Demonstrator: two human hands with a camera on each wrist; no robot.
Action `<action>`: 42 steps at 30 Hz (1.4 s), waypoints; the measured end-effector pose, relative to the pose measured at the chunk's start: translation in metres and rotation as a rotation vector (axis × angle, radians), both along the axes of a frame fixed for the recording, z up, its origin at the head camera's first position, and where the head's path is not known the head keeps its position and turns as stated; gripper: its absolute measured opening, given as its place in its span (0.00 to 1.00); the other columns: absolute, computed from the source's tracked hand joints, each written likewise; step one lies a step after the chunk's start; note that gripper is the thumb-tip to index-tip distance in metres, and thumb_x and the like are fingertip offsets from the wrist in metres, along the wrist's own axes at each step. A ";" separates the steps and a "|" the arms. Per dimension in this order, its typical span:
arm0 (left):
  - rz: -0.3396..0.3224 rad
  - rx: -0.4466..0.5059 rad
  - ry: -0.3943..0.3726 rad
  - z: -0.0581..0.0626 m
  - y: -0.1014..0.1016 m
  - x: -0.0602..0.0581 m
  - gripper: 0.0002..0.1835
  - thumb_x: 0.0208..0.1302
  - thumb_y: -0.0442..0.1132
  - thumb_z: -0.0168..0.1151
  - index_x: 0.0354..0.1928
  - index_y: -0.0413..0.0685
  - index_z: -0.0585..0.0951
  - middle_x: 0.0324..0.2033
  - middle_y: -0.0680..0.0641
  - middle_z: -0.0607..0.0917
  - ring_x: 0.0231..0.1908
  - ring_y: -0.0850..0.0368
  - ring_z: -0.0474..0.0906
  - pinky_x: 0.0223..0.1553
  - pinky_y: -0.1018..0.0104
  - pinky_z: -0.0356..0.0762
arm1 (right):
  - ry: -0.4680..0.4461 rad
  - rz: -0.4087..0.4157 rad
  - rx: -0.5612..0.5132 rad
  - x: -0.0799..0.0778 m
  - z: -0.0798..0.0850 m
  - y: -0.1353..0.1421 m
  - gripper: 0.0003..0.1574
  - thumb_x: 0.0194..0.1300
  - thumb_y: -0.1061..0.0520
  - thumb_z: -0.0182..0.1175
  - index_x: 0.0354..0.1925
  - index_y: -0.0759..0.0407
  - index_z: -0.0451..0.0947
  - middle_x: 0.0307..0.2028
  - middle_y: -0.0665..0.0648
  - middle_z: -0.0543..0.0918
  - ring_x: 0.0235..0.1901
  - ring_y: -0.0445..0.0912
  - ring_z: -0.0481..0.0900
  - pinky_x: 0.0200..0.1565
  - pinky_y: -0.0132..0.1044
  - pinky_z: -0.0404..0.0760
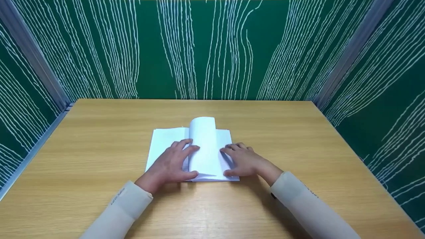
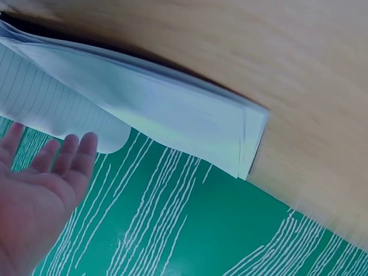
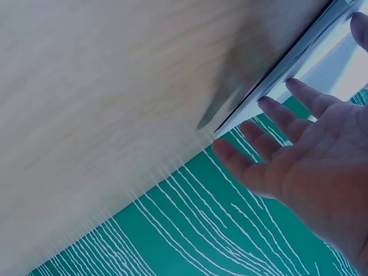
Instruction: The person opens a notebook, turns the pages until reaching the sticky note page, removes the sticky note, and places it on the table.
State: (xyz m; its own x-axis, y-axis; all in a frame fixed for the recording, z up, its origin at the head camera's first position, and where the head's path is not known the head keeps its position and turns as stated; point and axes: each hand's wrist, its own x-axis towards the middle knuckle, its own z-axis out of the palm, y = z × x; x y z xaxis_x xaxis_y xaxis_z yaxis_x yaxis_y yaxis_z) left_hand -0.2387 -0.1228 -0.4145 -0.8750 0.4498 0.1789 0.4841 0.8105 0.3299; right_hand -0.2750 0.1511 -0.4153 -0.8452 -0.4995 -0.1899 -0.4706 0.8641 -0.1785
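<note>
An open notebook (image 1: 167, 139) with white pages lies on the table, its spine running away from me. From its middle a loose page (image 1: 204, 142) arches up and leans to the right. My left hand (image 1: 169, 162) is over the gutter, fingers spread and the fingertips at the left side of the arched page. On the right half rests my right hand (image 1: 244, 161), its relaxed fingers close to that page's free edge. In the left wrist view, ruled lines show on a page (image 2: 40, 86). The right wrist view has the fingers (image 3: 276, 118) extended along the notebook's edge.
A wooden table (image 1: 99, 132) surrounds the notebook on all sides. Green panels (image 1: 206, 49) with wavy white lines stand behind and beside it, joined by grey metal posts (image 1: 352, 49) at the corners.
</note>
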 end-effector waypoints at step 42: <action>0.208 -0.106 -0.019 -0.006 -0.034 0.001 0.40 0.46 0.59 0.65 0.64 0.56 0.71 0.64 0.39 0.69 0.59 0.39 0.66 0.56 0.44 0.70 | -0.077 0.032 0.004 0.000 0.006 0.012 0.58 0.47 0.38 0.73 0.72 0.41 0.59 0.73 0.56 0.58 0.71 0.61 0.52 0.65 0.67 0.55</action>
State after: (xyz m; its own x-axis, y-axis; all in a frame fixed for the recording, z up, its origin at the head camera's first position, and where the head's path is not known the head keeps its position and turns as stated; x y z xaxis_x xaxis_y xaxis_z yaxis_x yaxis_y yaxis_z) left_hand -0.2376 -0.1570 -0.4209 -0.9538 0.2744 0.1226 0.2970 0.9229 0.2451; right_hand -0.2753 0.1632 -0.4098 -0.8114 -0.5256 -0.2556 -0.4833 0.8493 -0.2122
